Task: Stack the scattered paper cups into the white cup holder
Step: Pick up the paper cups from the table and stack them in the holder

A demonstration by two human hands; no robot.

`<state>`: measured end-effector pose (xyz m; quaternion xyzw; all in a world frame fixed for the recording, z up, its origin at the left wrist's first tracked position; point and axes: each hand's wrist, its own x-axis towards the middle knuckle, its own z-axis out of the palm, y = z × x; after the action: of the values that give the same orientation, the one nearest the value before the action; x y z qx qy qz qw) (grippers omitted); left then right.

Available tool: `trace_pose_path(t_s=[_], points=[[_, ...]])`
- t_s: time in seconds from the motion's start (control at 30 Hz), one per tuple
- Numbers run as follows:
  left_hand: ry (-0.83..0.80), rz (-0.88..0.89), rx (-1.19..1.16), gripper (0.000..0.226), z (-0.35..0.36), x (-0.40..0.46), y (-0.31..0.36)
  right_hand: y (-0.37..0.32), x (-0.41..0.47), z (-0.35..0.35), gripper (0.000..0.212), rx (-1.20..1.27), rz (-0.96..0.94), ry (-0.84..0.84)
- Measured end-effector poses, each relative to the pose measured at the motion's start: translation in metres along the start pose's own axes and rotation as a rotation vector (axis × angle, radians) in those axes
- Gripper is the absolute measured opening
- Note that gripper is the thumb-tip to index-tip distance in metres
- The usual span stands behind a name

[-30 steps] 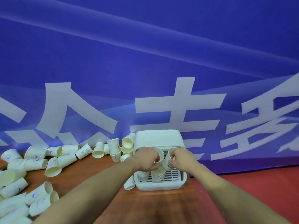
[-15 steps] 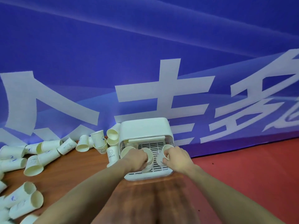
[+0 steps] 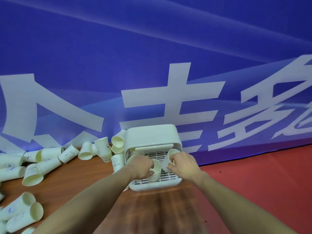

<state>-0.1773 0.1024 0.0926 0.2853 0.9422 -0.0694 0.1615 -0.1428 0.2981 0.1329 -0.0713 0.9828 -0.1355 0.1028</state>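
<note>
The right hand [image 3: 183, 163] has lifted its cup [image 3: 168, 159] slightly (tilted now) beside the stack [image 3: 154, 171].

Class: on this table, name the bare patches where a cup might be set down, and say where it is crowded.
Bare wood lies in front of the holder, between the two forearms, and between the left forearm and the cups lying at left. Crowded: the table's left side and back corner beside the holder, and the holder's tray, where both hands hold cups.

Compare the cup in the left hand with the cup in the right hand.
The left hand holds its cup nested on a stack in the white cup holder. The right hand holds its cup single, tilted, clear of any stack. Both are cream paper cups.
</note>
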Motion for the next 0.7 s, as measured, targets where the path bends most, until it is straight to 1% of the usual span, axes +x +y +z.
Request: trace_pose_path(t_s=[0.07, 0.13, 0.23, 0.4, 0.57, 0.7], points=[[0.031, -0.004, 0.012, 0.039, -0.009, -0.003, -0.008, -0.008, 0.002, -0.006, 0.018, 0.002, -0.039, 0.031], [0.029, -0.008, -0.006, 0.037, -0.015, -0.006, -0.016, -0.018, 0.004, -0.010, 0.018, -0.007, -0.085, 0.035], [0.055, -0.027, -0.033, 0.030, -0.017, -0.011, -0.028, -0.034, 0.007, -0.007, 0.021, -0.045, -0.142, 0.008], [0.116, -0.029, -0.026, 0.032, -0.013, -0.024, -0.036, -0.050, 0.012, 0.004, 0.019, -0.176, -0.218, -0.042], [0.069, -0.062, -0.071, 0.030, 0.003, -0.035, -0.045, -0.054, 0.022, 0.021, 0.013, -0.290, -0.274, -0.139], [0.074, -0.074, -0.112, 0.031, 0.011, -0.042, -0.051, -0.056, 0.029, 0.036, 0.012, -0.365, -0.298, -0.185]])
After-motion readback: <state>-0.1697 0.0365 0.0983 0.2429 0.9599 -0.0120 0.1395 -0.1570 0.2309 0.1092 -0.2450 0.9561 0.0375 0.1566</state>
